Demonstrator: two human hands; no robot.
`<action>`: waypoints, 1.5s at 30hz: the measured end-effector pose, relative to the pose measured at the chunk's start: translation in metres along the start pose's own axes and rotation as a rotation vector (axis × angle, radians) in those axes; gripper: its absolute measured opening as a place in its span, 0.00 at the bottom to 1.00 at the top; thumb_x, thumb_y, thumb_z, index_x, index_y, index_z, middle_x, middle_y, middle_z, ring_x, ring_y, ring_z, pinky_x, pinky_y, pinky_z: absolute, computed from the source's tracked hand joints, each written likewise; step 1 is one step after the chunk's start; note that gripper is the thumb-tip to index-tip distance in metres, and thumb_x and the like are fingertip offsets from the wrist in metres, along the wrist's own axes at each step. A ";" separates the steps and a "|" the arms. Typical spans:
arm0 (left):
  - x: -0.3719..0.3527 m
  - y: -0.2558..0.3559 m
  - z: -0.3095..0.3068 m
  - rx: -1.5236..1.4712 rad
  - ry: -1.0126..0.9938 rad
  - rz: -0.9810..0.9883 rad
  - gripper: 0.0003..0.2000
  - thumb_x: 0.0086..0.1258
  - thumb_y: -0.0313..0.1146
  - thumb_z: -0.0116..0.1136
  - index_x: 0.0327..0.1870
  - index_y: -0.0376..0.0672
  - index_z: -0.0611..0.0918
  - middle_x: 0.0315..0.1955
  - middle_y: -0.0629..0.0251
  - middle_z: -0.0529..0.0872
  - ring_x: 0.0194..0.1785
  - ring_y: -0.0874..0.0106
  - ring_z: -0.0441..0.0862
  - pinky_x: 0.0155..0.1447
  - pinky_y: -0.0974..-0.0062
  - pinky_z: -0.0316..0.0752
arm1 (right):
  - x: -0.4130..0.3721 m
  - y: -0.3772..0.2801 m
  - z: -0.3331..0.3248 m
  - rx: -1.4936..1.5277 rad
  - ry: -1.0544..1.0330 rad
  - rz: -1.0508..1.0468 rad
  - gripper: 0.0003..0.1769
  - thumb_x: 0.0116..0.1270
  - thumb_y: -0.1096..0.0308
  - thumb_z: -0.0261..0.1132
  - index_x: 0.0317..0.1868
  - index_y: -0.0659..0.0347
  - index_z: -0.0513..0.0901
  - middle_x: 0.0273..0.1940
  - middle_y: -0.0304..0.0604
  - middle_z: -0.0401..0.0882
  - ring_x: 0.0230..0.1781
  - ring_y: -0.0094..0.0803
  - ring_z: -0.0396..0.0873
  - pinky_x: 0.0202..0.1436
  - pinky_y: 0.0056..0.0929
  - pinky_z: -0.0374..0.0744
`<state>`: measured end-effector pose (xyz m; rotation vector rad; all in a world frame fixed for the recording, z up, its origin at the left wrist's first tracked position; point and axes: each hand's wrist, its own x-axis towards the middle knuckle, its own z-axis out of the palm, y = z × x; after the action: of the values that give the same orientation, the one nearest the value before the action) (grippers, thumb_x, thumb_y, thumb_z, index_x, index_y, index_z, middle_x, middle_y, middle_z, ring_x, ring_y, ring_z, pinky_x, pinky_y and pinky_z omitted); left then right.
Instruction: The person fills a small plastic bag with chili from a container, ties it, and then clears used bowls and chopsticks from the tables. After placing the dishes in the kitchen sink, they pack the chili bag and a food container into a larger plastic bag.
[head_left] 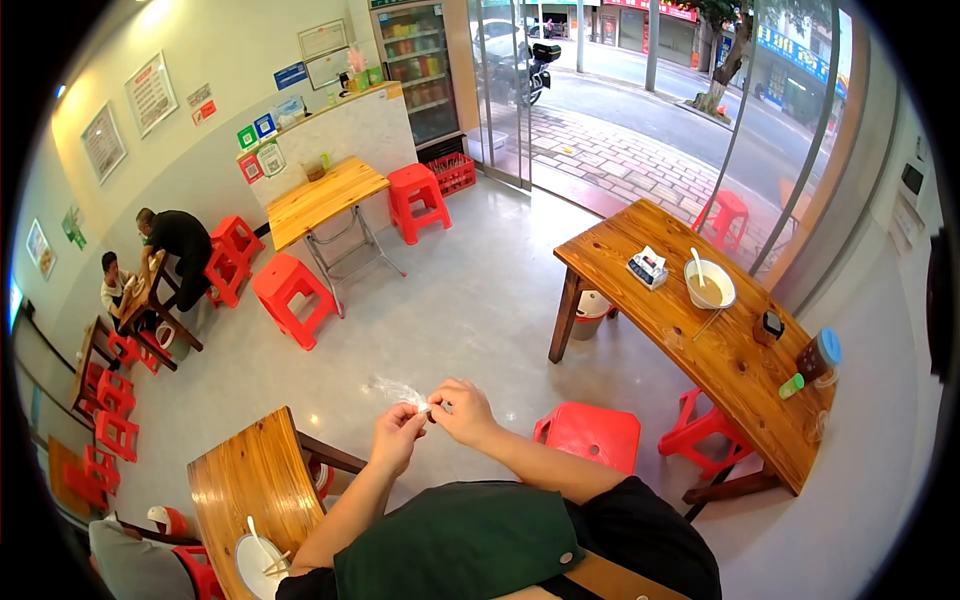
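Note:
In front of my dark green apron (pixel 455 545), my two hands come together over the grey floor. My left hand (pixel 400 438) pinches a piece of thin clear plastic (pixel 395 388), whose loose crumpled end spreads out to the upper left. My right hand (pixel 462 410) is closed on the bunched end of the same plastic, its fingertips meeting those of the left. Whether it is a bag or a glove I cannot tell. A small dark spot shows between the fingertips.
To the right, a wooden table (pixel 690 305) bears a bowl with a spoon (pixel 710 284), a tissue pack (pixel 648 268) and a blue-lidded container (pixel 820 352). A red stool (pixel 590 437) stands close by. Lower left, another table (pixel 250 465) holds a white bowl (pixel 250 572). People sit at far left.

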<state>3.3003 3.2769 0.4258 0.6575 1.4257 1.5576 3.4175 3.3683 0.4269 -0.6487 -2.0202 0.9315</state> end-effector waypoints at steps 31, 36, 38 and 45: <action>0.010 -0.020 -0.011 -0.288 -0.044 -0.170 0.03 0.61 0.28 0.50 0.32 0.40 0.75 0.29 0.65 0.79 0.30 0.77 0.74 0.36 0.80 0.70 | -0.013 0.011 0.013 0.024 -0.065 0.009 0.05 0.50 0.69 0.60 0.29 0.59 0.77 0.29 0.41 0.75 0.29 0.36 0.73 0.30 0.30 0.72; 0.004 -0.016 -0.011 -0.203 -0.071 -0.168 0.04 0.61 0.28 0.50 0.34 0.39 0.75 0.29 0.65 0.79 0.32 0.77 0.76 0.34 0.82 0.71 | -0.017 0.008 0.011 0.196 -0.165 0.157 0.05 0.52 0.69 0.61 0.27 0.62 0.76 0.28 0.42 0.75 0.25 0.32 0.74 0.28 0.26 0.71; 0.004 -0.015 -0.010 -0.014 -0.045 -0.142 0.07 0.60 0.26 0.52 0.38 0.37 0.75 0.29 0.66 0.79 0.32 0.76 0.77 0.33 0.82 0.72 | -0.021 0.011 0.012 0.178 -0.150 0.133 0.06 0.52 0.69 0.61 0.27 0.62 0.76 0.27 0.42 0.75 0.24 0.32 0.74 0.27 0.26 0.71; 0.002 -0.015 -0.002 0.131 0.173 -0.038 0.16 0.56 0.24 0.55 0.47 0.40 0.72 0.39 0.61 0.75 0.36 0.72 0.77 0.37 0.78 0.75 | -0.022 0.012 0.005 0.239 -0.271 0.189 0.05 0.55 0.69 0.61 0.28 0.61 0.78 0.25 0.39 0.76 0.24 0.25 0.73 0.26 0.22 0.69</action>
<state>3.3018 3.2767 0.4108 0.5797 1.6711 1.5312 3.4263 3.3579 0.4056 -0.6139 -2.0596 1.4145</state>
